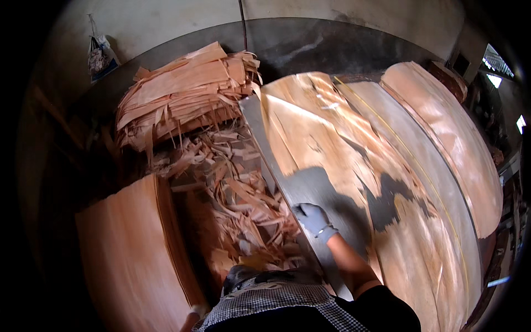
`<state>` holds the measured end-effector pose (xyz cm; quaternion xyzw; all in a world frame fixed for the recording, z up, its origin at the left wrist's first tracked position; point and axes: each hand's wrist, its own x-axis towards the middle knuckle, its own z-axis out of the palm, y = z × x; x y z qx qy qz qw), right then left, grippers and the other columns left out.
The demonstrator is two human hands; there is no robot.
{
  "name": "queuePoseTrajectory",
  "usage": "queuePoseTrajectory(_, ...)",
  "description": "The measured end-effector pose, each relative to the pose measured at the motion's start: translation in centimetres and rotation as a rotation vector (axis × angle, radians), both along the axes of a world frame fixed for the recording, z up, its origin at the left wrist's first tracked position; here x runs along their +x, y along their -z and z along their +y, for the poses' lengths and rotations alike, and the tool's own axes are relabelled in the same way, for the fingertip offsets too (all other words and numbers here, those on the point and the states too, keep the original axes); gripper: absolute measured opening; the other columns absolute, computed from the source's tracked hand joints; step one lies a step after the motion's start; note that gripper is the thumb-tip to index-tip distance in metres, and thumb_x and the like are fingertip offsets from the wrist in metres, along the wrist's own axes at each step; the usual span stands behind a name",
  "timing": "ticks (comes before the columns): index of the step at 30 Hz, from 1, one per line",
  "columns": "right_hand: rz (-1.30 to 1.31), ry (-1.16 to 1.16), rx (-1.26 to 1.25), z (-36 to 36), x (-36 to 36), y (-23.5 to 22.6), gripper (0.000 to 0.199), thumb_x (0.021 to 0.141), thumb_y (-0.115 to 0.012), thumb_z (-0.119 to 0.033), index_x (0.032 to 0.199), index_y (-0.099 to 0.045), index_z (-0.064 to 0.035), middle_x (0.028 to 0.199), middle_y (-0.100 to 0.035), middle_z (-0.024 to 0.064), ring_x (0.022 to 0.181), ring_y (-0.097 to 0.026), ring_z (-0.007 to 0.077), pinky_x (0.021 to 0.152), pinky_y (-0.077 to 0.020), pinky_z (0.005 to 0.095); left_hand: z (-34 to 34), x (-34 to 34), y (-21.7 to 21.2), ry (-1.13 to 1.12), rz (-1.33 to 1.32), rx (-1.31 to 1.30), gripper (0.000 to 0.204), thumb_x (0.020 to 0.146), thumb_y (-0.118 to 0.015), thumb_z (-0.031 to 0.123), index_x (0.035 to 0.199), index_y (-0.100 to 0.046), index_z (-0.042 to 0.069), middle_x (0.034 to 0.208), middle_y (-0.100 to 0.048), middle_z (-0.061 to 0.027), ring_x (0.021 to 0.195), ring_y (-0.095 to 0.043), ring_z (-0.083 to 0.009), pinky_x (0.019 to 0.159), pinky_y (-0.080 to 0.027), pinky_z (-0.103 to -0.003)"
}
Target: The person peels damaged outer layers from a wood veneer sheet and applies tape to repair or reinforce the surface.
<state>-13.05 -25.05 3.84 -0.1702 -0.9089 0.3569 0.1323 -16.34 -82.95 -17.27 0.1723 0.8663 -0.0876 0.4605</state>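
Note:
Torn, light-brown wood veneer sheets [301, 130] lie over a grey-topped table [315, 185], with ragged gaps where the top shows through. My right hand [313, 218], in a grey glove, rests at the table's left edge with its fingers curled; anything inside them is hidden. Low in the view, my left hand [197, 311] is by the near right corner of a tall stack of reddish veneer [130, 243]. Only a small part of that hand shows, and its fingers cannot be made out. A thin yellow line [412, 155] runs lengthwise along the table's right part.
Veneer scraps [243, 193] cover the floor between the stack and the table. Behind them stands a rough pile of veneer strips [182, 88]. Another pale veneer stack [448, 138] lies beyond the table on the right. A bag [101, 58] hangs on the wall.

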Motion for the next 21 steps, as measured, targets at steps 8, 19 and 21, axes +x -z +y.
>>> queuePoseTrajectory(8,-0.005,0.471,-0.724,5.3,-14.8,-2.6,0.017,0.085,-0.058,-0.017,0.094,-0.064,-0.0043,0.08,-0.065,0.002,0.06,-0.056,0.0094,0.053,-0.0434,0.0216,24.5,-37.4,-15.7,-0.059,0.313,0.657,0.033,0.084,-0.047,0.025,0.106,-0.058,0.003,0.106,-0.058,-0.0218,0.099,-0.054,-0.0378,0.086,-0.043,-0.041)
queuePoseTrajectory(19,-0.205,0.604,0.274,12.7,-43.4,0.8,0.06,0.071,-0.068,-0.032,0.121,-0.046,-0.0066,0.092,-0.06,0.015,0.086,-0.06,0.0354,0.078,-0.0475,0.0427,40.3,-68.8,-11.5,0.482,0.113,0.606,0.042,0.086,-0.046,0.037,0.113,-0.056,0.007,0.108,-0.059,-0.0199,0.101,-0.054,-0.0364,0.085,-0.043,-0.042)
queuePoseTrajectory(21,-0.406,0.607,0.196,15.3,-47.1,3.4,0.045,0.073,-0.063,-0.028,0.111,-0.053,-0.0074,0.107,-0.054,0.0164,0.084,-0.058,0.0391,0.076,-0.0482,0.0419,39.3,-73.4,-11.6,0.549,0.089,0.594,0.045,0.087,-0.042,0.04,0.112,-0.057,0.006,0.108,-0.058,-0.0206,0.1,-0.054,-0.0379,0.084,-0.042,-0.043)
